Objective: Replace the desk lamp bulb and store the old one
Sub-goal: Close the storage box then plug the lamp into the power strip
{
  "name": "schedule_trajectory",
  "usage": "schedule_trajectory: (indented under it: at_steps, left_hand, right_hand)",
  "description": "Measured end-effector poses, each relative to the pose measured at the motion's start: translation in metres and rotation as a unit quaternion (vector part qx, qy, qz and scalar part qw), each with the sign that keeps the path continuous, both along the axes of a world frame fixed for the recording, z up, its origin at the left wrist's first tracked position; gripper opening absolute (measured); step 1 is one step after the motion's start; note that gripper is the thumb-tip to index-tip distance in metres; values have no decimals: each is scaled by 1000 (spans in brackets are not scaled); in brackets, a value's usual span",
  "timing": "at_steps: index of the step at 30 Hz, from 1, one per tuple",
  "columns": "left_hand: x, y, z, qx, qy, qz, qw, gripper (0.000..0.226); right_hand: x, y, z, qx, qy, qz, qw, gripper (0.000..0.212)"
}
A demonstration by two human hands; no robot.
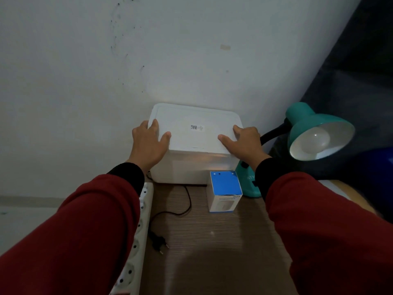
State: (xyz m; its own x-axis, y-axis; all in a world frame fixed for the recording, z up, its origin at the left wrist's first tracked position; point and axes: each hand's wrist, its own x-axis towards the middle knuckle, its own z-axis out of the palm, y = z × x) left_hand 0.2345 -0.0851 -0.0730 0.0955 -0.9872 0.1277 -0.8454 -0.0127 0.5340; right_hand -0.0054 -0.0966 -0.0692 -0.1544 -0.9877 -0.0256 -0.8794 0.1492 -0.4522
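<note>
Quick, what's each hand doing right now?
Left hand: open, fingers spread on the left end of the box lid.
Right hand: open, pressed on the lid's right end.

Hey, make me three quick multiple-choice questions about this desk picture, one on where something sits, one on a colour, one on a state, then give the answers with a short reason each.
1. Where is the small blue-topped box?
A. on the white container's lid
B. on the desk in front of the white container
C. under the lamp shade

2. What colour is the lamp shade?
A. teal
B. red
C. yellow

3. What state is the lamp's plug in?
A. in the power strip
B. lying loose on the desk
C. held in a hand

Answers:
1 B, it stands on the desk before the white container.
2 A, the shade is teal.
3 B, the plug lies beside the power strip, with both the left hand and right hand on the lid.
</note>
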Motion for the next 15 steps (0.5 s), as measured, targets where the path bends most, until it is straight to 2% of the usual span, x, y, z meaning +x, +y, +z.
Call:
schedule_trajectory:
  at_steps: [4,7,10,12,15]
  left_hand:
    - [-4,1,3,-19,-36,2,999,46]
    - [-3,-1,5,0,-4,-2,1000,45]
    - [0,-2,5,8,4,-5,1000,47]
    - [0,-1,5,-9,8,-3,1000,36]
    - [0,1,6,-31,4,-4,999,27]
  right_hand:
    - [-2,-3,1,-6,28,11,1000,74]
    - [-1,-3,0,-8,38,13,999,82]
    - [-2,-5,-2,-14,58,16,998,76]
    - [-2,-5,-2,-22,65,17,997,71]
    - [-1,-2,-2,-33,58,14,998,82]
